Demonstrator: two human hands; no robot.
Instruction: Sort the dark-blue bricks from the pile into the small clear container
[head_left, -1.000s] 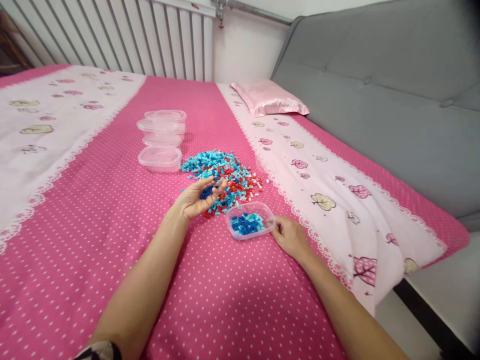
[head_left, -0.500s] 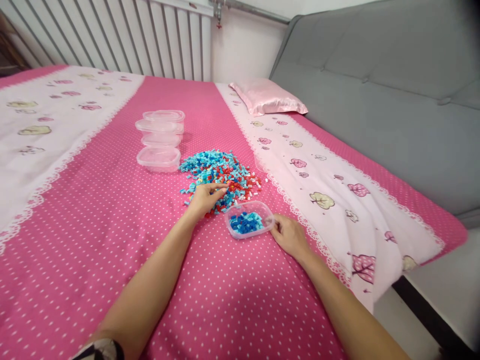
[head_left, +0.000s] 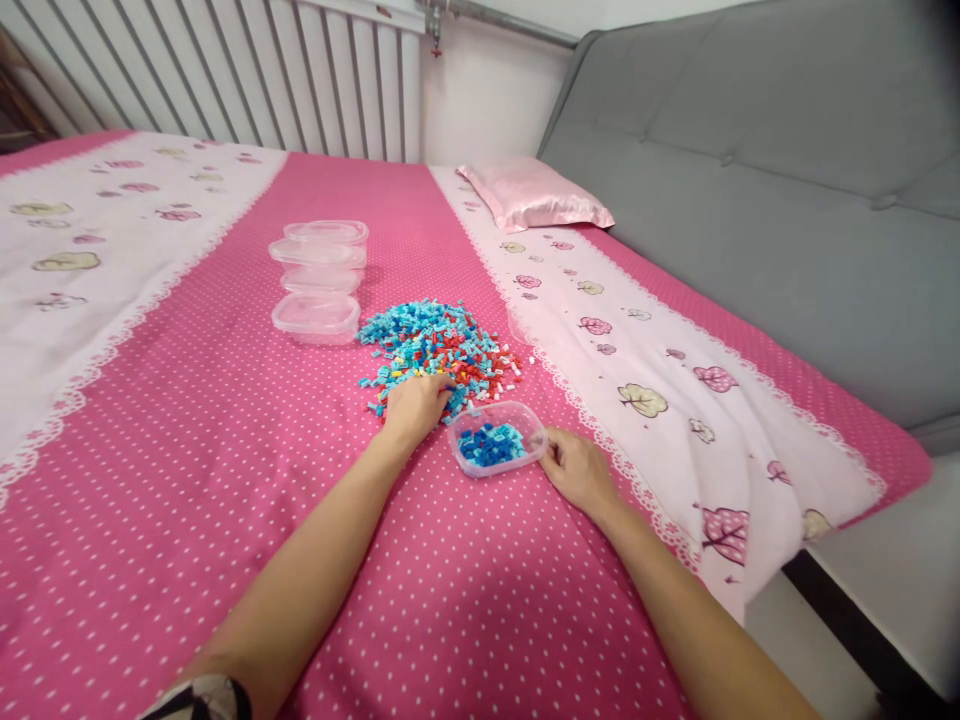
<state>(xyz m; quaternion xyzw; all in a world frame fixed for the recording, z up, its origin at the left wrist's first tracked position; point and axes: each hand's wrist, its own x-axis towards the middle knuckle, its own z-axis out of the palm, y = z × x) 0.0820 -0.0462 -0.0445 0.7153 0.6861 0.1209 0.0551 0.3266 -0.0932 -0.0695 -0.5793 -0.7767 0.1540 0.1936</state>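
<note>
A heap of small building bricks (head_left: 427, 335), mostly light blue with red, white and a few yellow ones, lies on the pink bedspread. At the heap's near edge is my left hand (head_left: 417, 406), its fingers curled together. A dark blue piece shows by the fingertips, though I cannot tell whether it is pinched or lies behind them. Just right of that hand stands a clear plastic container (head_left: 457, 458) with dark and light blue bricks in its bottom. My right hand (head_left: 580, 468) grips the container's right rim, fingers partly hidden.
Several clear plastic containers (head_left: 315, 318) stand in a row behind and left of the heap. A faint clear lid or tray (head_left: 523, 328) lies right of the heap. Farther back are a pink pillow (head_left: 536, 195), a grey headboard (head_left: 750, 170) and a white radiator (head_left: 300, 80).
My left hand has shifted slightly to the right, and its fingers, stretched over the heap before, are now curled in. My right hand and the container have stayed in place.
</note>
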